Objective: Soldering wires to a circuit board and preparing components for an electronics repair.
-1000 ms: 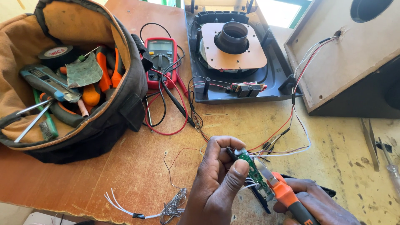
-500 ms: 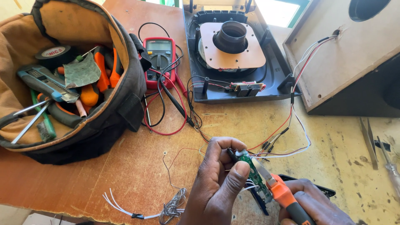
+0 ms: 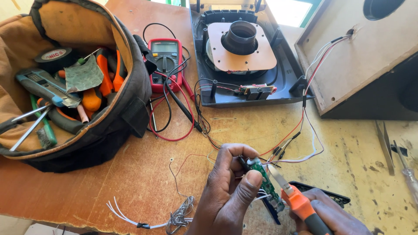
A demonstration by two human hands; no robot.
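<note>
Head view: at the bottom centre of the frame, the left hand (image 3: 230,196) pinches a small green circuit board (image 3: 264,185), while the right hand (image 3: 331,215) is closed around an orange-handled tool (image 3: 300,206) whose tip touches the board. Farther up sit a red meter (image 3: 164,61), a tool bag (image 3: 65,82) at upper left and a black speaker panel (image 3: 244,56).

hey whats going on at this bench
A person is working on a small green circuit board. The left hand pinches it between thumb and fingers above the wooden table, while the right hand holds an orange-handled tool with its metal tip at the board. Thin wires run from the board toward an open speaker box. A red multimeter and a tool bag sit behind.
</note>
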